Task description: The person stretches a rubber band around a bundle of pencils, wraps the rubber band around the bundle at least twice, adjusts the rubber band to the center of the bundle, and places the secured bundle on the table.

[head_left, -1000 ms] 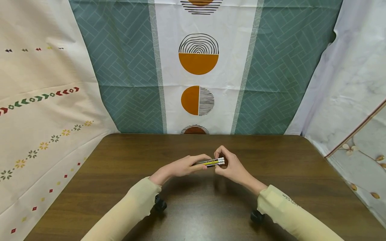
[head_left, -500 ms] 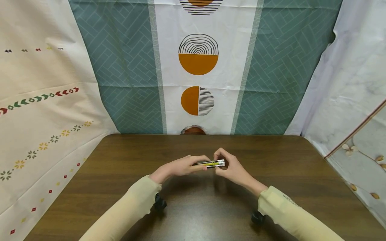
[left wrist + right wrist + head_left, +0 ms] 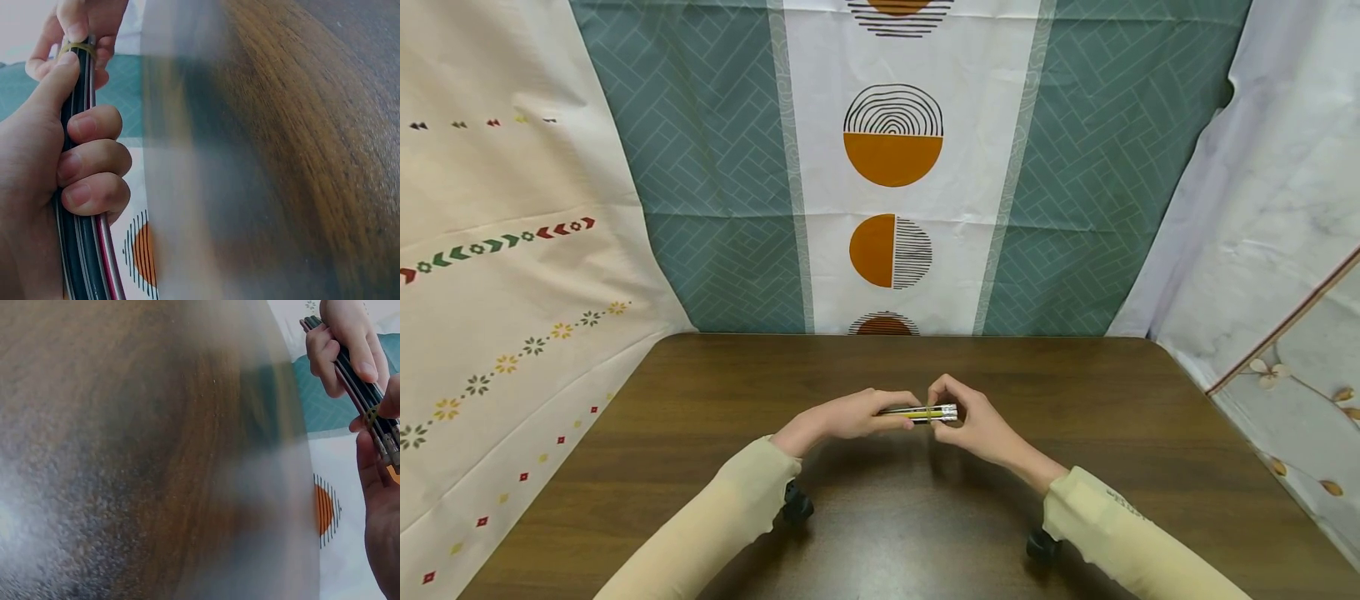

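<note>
A bundle of pencils, yellow, black and striped, is held above the table with its metal-ferruled ends toward the right. My left hand grips the bundle; in the left wrist view several fingers curl round the pencils and the thumb lies along them. A thin yellowish rubber band circles the bundle near the ferrules. My right hand has its thumb and index finger at this rubber band, pinching it against the pencils' sides. The pencils' other ends are hidden behind my left hand in the head view.
The brown wooden table spreads under both hands. Behind it hangs a green and white patterned curtain. Patterned cloth bounds the left side, and a pale floral cloth the right.
The ferrule end of the pencils has dropped a little, so the bundle lies nearly level. My right hand has moved slightly down and left with the band; my left hand has barely moved.
</note>
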Demonstrator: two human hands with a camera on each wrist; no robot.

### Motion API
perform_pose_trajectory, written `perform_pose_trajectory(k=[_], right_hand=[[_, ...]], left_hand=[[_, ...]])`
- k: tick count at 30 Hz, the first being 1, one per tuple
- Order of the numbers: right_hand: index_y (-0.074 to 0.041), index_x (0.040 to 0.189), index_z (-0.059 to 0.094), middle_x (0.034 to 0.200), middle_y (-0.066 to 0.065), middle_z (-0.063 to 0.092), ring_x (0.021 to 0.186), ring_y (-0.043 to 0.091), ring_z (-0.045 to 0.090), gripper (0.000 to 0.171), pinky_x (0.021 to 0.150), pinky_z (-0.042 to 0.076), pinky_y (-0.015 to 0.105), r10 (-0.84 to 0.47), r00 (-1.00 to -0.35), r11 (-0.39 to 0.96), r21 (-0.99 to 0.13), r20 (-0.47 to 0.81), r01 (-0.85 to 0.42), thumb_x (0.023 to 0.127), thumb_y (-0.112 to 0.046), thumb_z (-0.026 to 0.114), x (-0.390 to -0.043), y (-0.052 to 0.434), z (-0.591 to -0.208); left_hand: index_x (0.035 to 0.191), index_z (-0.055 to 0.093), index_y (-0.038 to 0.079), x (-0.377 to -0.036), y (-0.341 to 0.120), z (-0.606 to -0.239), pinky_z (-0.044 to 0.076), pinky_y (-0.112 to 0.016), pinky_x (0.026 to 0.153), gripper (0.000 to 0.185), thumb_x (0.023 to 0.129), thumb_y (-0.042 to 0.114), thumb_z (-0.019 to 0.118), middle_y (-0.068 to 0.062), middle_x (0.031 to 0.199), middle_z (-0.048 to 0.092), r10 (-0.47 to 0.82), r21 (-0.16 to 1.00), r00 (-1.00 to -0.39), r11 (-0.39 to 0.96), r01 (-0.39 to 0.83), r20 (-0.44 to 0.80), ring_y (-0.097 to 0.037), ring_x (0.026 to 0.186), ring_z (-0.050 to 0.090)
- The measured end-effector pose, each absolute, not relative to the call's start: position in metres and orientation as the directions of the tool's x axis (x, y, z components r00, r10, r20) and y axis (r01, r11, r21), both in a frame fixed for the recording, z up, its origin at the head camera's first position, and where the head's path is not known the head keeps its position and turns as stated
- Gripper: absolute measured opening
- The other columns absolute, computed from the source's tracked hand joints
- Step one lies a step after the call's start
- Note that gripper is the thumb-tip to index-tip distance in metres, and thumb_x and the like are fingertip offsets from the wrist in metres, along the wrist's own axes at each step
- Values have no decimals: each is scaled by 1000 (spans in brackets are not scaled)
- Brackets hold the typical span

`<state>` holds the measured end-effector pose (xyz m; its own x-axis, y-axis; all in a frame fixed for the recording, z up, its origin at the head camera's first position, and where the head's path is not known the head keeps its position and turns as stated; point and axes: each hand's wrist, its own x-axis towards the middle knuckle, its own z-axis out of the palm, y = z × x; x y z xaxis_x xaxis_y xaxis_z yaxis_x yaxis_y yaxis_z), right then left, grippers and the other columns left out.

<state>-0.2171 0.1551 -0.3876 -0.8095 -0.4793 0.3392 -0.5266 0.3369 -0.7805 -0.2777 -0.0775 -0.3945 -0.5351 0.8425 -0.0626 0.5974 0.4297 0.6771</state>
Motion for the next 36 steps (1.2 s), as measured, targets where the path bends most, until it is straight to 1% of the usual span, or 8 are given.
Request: perform_pose_trajectory(k=[7, 12, 15, 22, 27, 30, 33, 36], right_hand=[[-3, 102, 52, 96, 9, 57, 74, 10, 54, 25, 65, 50, 22, -478, -821, 336, -799, 311, -498, 84, 8, 64, -221, 155, -394], [-8, 106, 56, 102, 8, 61, 82, 12, 59, 28, 71, 52, 24, -473, -820, 343, -789, 324, -510, 85, 6, 66, -232, 158, -413], [-12, 107, 58, 104, 6, 63, 88, 13, 62, 28, 74, 53, 24, -476, -813, 332, -788, 336, -519, 86, 3, 69, -233, 159, -418], [-20, 108, 61, 106, 2, 65, 88, 11, 63, 25, 72, 54, 26, -476, -817, 326, -798, 325, -508, 89, -8, 71, -231, 162, -418], [-21, 111, 65, 109, 2, 65, 84, 9, 61, 23, 70, 54, 26, -464, -826, 330, -802, 322, -498, 90, -13, 72, -229, 164, -418], [-20, 110, 68, 110, 3, 66, 86, 10, 63, 22, 72, 55, 26, -452, -833, 315, -816, 319, -484, 90, -16, 74, -229, 164, -418], [-21, 110, 71, 111, 3, 67, 90, 10, 65, 23, 74, 56, 25, -440, -838, 325, -812, 324, -485, 88, -20, 76, -229, 163, -419], [-21, 111, 73, 109, 1, 69, 92, 8, 66, 25, 75, 56, 24, -421, -844, 338, -806, 333, -487, 87, -20, 77, -229, 162, -417]], left_hand=[[126, 56, 28, -276, -76, -393, 41, -21, 61, 26, 102, 38, 52, -16, 90, 60, 850, 680, -524, 418, 603, -58, -7, 61, 46], [127, 56, 27, -274, -75, -392, 41, -21, 60, 27, 102, 38, 52, -14, 89, 60, 845, 685, -530, 428, 590, -73, -10, 61, 47], [126, 56, 27, -273, -74, -392, 42, -21, 61, 27, 102, 38, 53, -13, 91, 61, 843, 682, -532, 437, 586, -82, -12, 62, 48], [124, 56, 26, -273, -74, -392, 42, -21, 61, 25, 102, 38, 52, -13, 92, 62, 845, 678, -529, 431, 595, -73, -19, 64, 52], [122, 56, 27, -274, -74, -394, 42, -21, 60, 23, 102, 39, 52, -15, 94, 63, 849, 671, -525, 425, 608, -62, -17, 63, 52], [120, 57, 26, -275, -74, -395, 42, -20, 60, 22, 102, 38, 52, -17, 96, 64, 846, 671, -529, 429, 604, -65, -18, 63, 52], [121, 58, 23, -275, -73, -396, 43, -21, 62, 23, 103, 36, 51, -16, 97, 65, 844, 672, -531, 432, 602, -67, -22, 65, 54], [122, 60, 20, -274, -72, -399, 43, -21, 63, 26, 104, 35, 49, -14, 95, 65, 838, 671, -543, 436, 599, -60, -19, 63, 53]])
